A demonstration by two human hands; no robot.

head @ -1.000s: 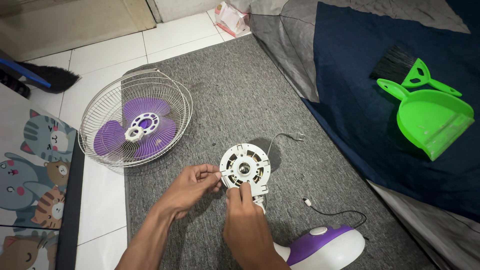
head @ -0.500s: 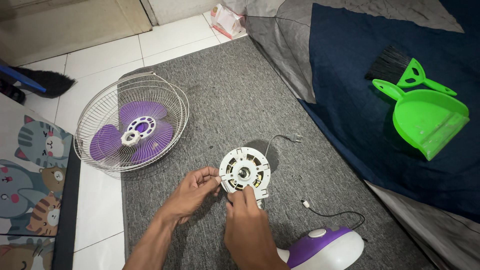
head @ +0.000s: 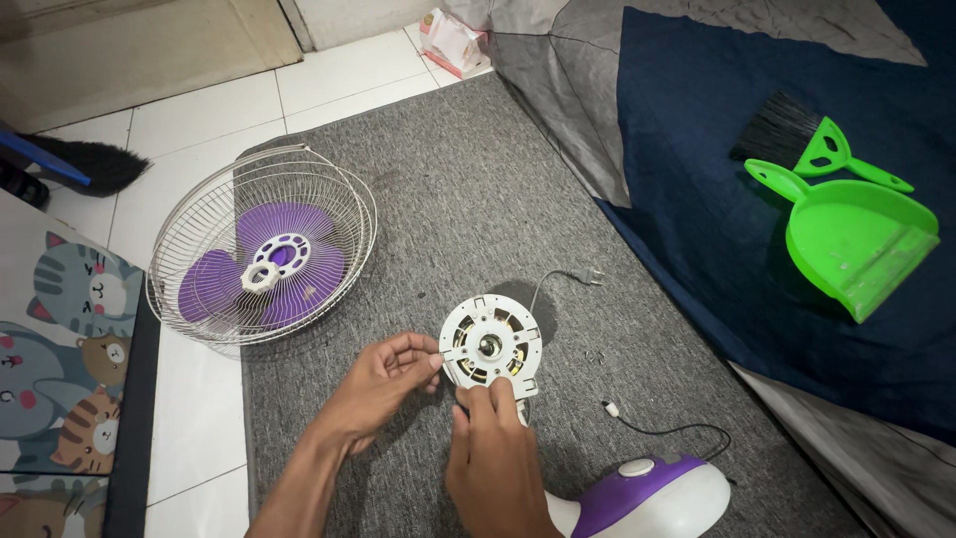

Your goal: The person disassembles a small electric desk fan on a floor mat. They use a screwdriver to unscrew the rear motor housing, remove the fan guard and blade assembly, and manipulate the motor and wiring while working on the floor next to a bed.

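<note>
Over the grey carpet point(head: 418, 209), both hands hold a round white fan motor housing point(head: 491, 344). Left hand point(head: 383, 384) has its fingers pinching a tab on the housing's left edge; right hand point(head: 495, 453) grips its lower rim, fingers pressed together. Nearby lie a wire fan guard point(head: 261, 244) with purple blades and a purple-and-white fan base point(head: 647, 498).

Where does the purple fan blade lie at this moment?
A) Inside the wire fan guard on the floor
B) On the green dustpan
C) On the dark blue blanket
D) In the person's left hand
A: the purple fan blade rests inside the wire fan guard, lying at the edge of the grey carpet.
</note>
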